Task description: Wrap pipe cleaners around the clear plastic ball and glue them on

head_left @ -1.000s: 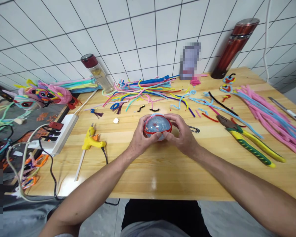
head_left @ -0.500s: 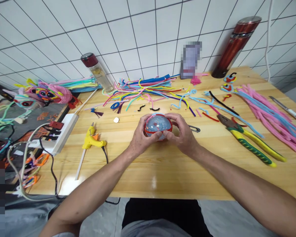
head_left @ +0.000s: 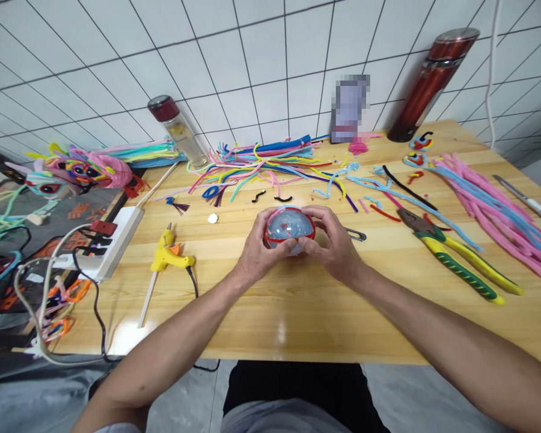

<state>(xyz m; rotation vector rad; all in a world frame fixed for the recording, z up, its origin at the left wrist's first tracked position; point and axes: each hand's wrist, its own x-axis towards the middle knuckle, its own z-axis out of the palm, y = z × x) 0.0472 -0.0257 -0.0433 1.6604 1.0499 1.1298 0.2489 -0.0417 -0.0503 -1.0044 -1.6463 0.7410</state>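
Note:
A clear plastic ball (head_left: 290, 225) with red pipe cleaner around its edge and middle is held between my two hands, over the middle of the table. My left hand (head_left: 264, 243) wraps its left side, the thumb pressed along the front. On the other side my right hand (head_left: 329, 240) grips it, with its thumb tip close to the left thumb at the red band. Light blue shows at the ball's top edge. Just right of my right hand lies a small dark metal clip-like tool (head_left: 357, 235), partly hidden behind the fingers.
A yellow glue gun (head_left: 166, 252) and a power strip (head_left: 121, 243) lie left. Green-yellow pliers (head_left: 451, 255), pink and blue pipe cleaners (head_left: 491, 210) and a craft knife (head_left: 525, 198) are right. Behind are mixed pipe cleaners (head_left: 265, 156), a glass bottle (head_left: 180, 132) and a red thermos (head_left: 433, 84).
Hardly anything differs. Both hands keep the same hold on the ball, with only a tiny shift of the thumbs, and the view has moved very slightly.

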